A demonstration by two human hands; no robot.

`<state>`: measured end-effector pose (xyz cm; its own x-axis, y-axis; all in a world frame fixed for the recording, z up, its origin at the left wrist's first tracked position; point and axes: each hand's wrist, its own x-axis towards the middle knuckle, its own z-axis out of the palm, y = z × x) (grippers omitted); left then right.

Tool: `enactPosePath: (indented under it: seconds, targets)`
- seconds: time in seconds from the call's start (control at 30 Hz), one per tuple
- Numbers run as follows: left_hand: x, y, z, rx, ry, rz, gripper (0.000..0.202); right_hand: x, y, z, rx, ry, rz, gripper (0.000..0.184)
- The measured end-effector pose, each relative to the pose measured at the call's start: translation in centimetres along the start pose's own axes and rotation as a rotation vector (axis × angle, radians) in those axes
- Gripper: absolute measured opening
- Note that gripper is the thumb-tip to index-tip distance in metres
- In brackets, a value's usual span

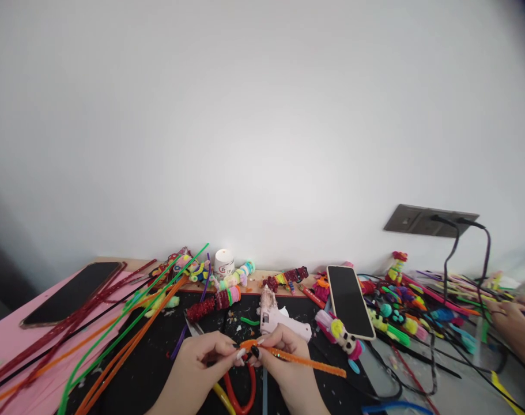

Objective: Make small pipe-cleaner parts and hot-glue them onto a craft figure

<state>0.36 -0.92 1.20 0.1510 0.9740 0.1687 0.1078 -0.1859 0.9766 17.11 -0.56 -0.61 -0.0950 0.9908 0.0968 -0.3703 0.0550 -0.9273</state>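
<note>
- The black mat (344, 397) is spread beneath the work.
- Above it, by the left hand (199, 363) and right hand (291, 373), fingers closed in a pinch, the orange pipe cleaner (309, 361) is grasped.
- Bending or twisting is apparently being done; a firm, close pinch is probably called for next.

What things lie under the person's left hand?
A silver metal blade, yellow handle and red looped handle show around the left hand; what lies between is covered.
</note>
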Motion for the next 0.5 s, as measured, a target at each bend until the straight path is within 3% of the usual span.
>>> enactPosePath:
  seconds: [0.3, 0.5]
  targets:
    - [0.0, -0.1, 0.0, 0.053, -0.013, 0.034, 0.016, 0.2, 0.8, -0.3, -0.024, 0.021, -0.015, 0.024]
    - [0.1, 0.3, 0.1, 0.055, -0.009, 0.031, 0.017, 0.1, -0.4, 0.1, -0.053, 0.026, 0.028, 0.024]
